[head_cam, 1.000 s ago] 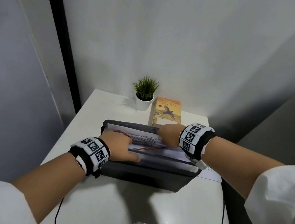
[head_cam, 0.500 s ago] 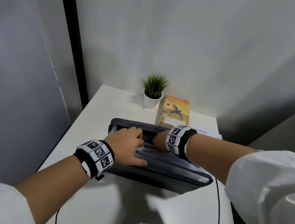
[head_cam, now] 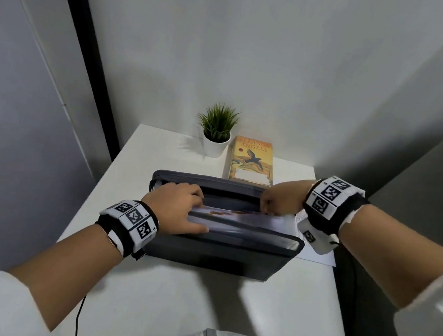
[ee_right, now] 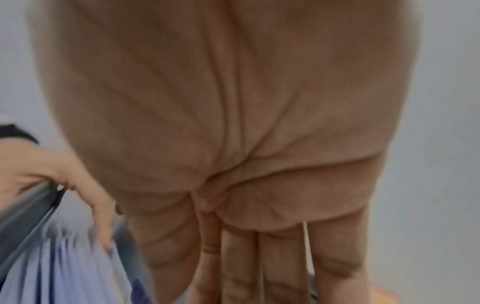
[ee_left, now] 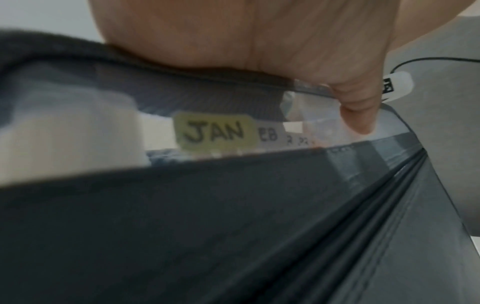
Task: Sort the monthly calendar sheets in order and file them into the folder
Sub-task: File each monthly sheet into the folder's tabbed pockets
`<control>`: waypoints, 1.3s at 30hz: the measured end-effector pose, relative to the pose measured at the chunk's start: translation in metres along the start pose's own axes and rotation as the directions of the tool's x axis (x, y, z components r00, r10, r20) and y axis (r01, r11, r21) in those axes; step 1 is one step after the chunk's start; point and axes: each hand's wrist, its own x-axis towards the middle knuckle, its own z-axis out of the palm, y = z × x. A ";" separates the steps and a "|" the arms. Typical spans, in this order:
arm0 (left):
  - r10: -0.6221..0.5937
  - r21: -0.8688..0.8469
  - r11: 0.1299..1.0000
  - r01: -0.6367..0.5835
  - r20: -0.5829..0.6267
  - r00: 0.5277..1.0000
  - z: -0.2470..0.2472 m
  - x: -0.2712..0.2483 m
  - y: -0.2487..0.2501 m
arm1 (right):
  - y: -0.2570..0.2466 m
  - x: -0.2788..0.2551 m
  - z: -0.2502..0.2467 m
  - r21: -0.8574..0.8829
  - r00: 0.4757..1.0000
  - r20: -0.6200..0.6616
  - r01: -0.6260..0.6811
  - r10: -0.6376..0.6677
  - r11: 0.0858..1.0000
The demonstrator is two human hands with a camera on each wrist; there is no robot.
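Observation:
A grey accordion folder [head_cam: 218,248] stands open on the white table [head_cam: 198,299]. My left hand [head_cam: 182,207] grips its front dividers, fingers hooked inside a pocket and thumb on the front. A yellow JAN tab [ee_left: 215,131] shows just below that thumb [ee_left: 358,115], with more month tabs behind it. A calendar sheet [head_cam: 226,213] with orange marks sits low in the pocket. My right hand [head_cam: 277,200] is at the folder's right end, its straight fingers [ee_right: 275,263] pointing down into it. Pale dividers [ee_right: 64,277] fan out under my left hand [ee_right: 85,195].
A small potted plant [head_cam: 216,133] and an orange book [head_cam: 251,163] lie behind the folder against the wall. White sheets [head_cam: 315,254] lie on the table under my right wrist. Walls close in on the left and the back; the table's right edge is near.
The sheet that stuck up between my hands has gone down into the folder. My right hand has slid from the folder's middle to its right end. My left hand keeps its hold.

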 end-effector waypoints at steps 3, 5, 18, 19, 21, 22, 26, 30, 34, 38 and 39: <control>-0.030 -0.031 0.999 0.030 -0.012 0.999 -0.003 0.000 0.002 | 0.018 -0.012 0.016 0.127 0.989 -0.148 0.002 0.017 0.992; -0.049 -0.053 0.997 0.049 0.000 0.999 -0.005 0.001 0.003 | 0.025 -0.013 0.030 0.221 0.962 -0.266 -0.007 0.067 0.975; -0.059 0.002 0.998 0.061 0.283 0.957 -0.020 0.043 0.056 | 0.029 0.007 0.078 0.325 0.900 -0.434 0.104 0.051 0.940; -0.057 0.008 0.998 0.057 0.286 0.957 -0.020 0.049 0.063 | 0.036 0.008 0.078 0.355 0.904 -0.428 0.146 0.022 0.924; -0.067 0.066 0.997 0.049 0.308 0.949 -0.018 0.059 0.072 | 0.057 0.007 0.076 0.554 0.902 -0.432 0.251 0.016 0.794; -0.078 0.086 0.995 0.053 0.316 0.945 -0.017 0.062 0.073 | 0.070 0.006 0.076 0.668 0.888 -0.455 0.291 0.066 0.685; -0.095 0.061 0.995 0.081 0.301 0.949 -0.012 0.069 0.068 | 0.137 0.017 0.107 0.897 0.773 -0.436 0.331 0.461 0.294; -0.105 0.017 0.994 0.105 0.280 0.954 -0.010 0.078 0.063 | 0.177 0.057 0.174 0.979 0.791 -0.060 -0.073 0.608 0.191; -0.122 -0.021 0.991 0.133 0.278 0.953 -0.013 0.085 0.061 | 0.186 0.089 0.227 0.907 0.716 0.210 -0.397 0.666 0.141; -0.124 -0.033 0.990 0.138 0.275 0.953 -0.012 0.086 0.060 | 0.191 0.102 0.246 0.899 0.621 0.261 -0.435 0.739 0.047; -0.123 -0.032 0.990 0.136 0.273 0.954 -0.012 0.086 0.060 | 0.192 0.105 0.249 0.904 0.614 0.256 -0.425 0.747 0.040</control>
